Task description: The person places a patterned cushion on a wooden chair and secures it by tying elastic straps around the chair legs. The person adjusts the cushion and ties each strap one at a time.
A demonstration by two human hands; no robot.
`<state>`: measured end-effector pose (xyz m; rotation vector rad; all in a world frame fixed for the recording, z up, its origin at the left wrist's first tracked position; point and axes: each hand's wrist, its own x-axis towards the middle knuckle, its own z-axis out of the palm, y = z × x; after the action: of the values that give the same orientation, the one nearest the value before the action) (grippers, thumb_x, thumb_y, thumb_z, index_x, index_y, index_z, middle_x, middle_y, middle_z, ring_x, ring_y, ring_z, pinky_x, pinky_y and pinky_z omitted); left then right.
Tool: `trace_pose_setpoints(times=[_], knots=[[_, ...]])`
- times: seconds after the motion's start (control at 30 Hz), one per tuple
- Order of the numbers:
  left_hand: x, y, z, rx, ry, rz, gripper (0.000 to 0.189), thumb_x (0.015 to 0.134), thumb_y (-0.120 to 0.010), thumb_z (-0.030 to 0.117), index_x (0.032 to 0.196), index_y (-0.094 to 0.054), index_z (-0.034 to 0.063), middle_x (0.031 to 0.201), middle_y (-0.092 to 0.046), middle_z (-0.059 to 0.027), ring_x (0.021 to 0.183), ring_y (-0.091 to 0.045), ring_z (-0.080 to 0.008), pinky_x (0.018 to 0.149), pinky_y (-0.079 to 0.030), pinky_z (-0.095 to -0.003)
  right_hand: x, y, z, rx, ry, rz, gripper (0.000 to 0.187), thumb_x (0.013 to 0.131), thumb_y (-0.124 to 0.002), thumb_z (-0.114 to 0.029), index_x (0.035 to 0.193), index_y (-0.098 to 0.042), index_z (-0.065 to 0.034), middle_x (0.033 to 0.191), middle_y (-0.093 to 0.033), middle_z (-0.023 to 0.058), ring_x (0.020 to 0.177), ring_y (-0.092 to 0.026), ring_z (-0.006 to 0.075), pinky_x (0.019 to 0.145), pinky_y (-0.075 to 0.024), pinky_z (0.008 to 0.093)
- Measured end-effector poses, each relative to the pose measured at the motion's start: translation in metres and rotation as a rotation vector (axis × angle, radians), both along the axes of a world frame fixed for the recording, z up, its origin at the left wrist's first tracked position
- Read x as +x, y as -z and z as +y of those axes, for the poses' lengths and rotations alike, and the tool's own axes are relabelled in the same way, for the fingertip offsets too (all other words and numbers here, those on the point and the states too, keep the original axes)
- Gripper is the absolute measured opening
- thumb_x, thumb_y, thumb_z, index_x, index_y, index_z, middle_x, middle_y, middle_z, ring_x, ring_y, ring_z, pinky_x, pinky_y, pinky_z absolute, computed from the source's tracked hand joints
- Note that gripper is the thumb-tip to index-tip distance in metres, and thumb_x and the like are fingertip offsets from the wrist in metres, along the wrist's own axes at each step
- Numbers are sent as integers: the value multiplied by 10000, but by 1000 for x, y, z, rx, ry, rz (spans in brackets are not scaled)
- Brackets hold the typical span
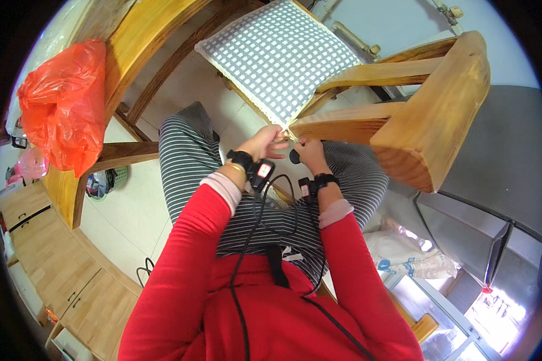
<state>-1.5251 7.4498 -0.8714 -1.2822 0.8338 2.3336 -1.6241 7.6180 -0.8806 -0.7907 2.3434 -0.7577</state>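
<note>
A grey-and-white patterned seat cushion (284, 58) with a pale trimmed edge lies on the seat of a wooden chair (433, 108). At its near corner, beside a chair back slat, are cream ties (291, 133). My left hand (266, 142) pinches the ties or cushion corner between thumb and index finger, its other fingers spread. Just to the right, my right hand (310, 153) is closed with its fingertips at the ties' ends. A small dark round object (294, 156) shows beside the right hand; what it belongs to is unclear. Both wrists carry black strapped devices with cables.
A red plastic bag (65, 106) rests on a wooden table (137, 49) at the left. Below it stands a green basket (119, 177) on the tiled floor. Light wooden cabinets (54, 243) are at lower left, a grey appliance (501, 153) at right. A black cable (241, 270) hangs over my lap.
</note>
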Motion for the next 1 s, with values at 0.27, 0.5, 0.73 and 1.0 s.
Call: trace_pose_setpoints(times=[0.27, 0.5, 0.73, 1.0], knots=[[-11, 20, -81, -903, -290, 202, 898, 844, -706, 169, 1513, -126, 18, 1432, -392, -251, 1194, -541, -371, 996, -439, -450, -45, -27, 14, -273, 300, -600, 351, 900, -606, -264, 1123, -585, 5, 1031, -647, 143, 838, -649, 278, 829, -510, 369], [-47, 24, -111, -1337, 231, -64, 936, 814, -756, 221, 1490, -146, 7, 1312, -539, -270, 1132, -592, -425, 949, -482, -460, -30, -138, 24, -925, 312, -603, 488, 972, -531, -368, 1325, -465, -38, 1242, -576, 159, 1033, -615, 283, 966, -485, 350], [-33, 34, -108, -969, 119, 93, 528, 861, -709, 411, 909, -676, -114, 798, -691, -229, 756, -670, -347, 707, -505, -404, -62, -262, 49, -853, 630, -168, 526, 1019, -475, -396, 1408, -417, -47, 1310, -557, 162, 1124, -598, 290, 965, -510, 373], [-31, 20, -73, -613, -179, -156, 706, 888, -718, 342, 1383, -319, 35, 1314, -525, -182, 1108, -576, -330, 784, -561, -508, -18, -359, 5, -1174, 445, -663, 704, 973, -484, -564, 1454, -377, -61, 1359, -513, 157, 1225, -547, 372, 934, -537, 461]])
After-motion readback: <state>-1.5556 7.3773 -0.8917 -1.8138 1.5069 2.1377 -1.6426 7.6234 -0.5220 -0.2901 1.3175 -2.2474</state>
